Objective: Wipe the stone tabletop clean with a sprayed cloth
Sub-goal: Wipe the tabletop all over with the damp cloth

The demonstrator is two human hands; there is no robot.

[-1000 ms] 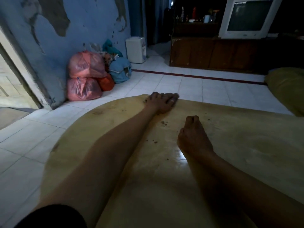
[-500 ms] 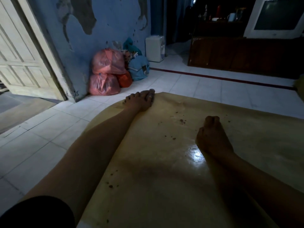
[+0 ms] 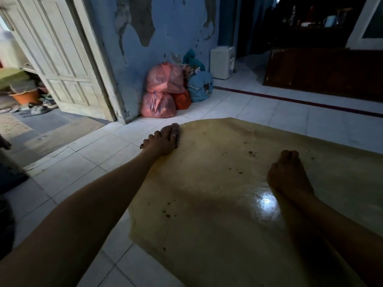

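Dim tiled room, and low in the middle of it sits the yellowish stone table (image 3: 217, 204), taking up most of the lower right of the view with a shiny glare spot near the right wrist. Dark crumbs (image 3: 250, 153) are scattered over the top, some more near the left edge too. Left hand (image 3: 163, 139) lies flat on the far left corner of the table, fingers (image 3: 173, 131) straight and held close together, palm down on the stone. Right hand (image 3: 288, 175) rests further in on the table, fingers curled under, though I can't tell if anything's in it since it's pretty dark there. No cloth shows up anywhere I can make out. Past the table, pink plastic bags (image 3: 163, 90) are stacked against the peeling blue wall (image 3: 172, 27), with a blue bag (image 3: 200, 85) beside them, a small white box (image 3: 222, 62) behind, and a pale paneled door (image 3: 62, 59) off to the left.
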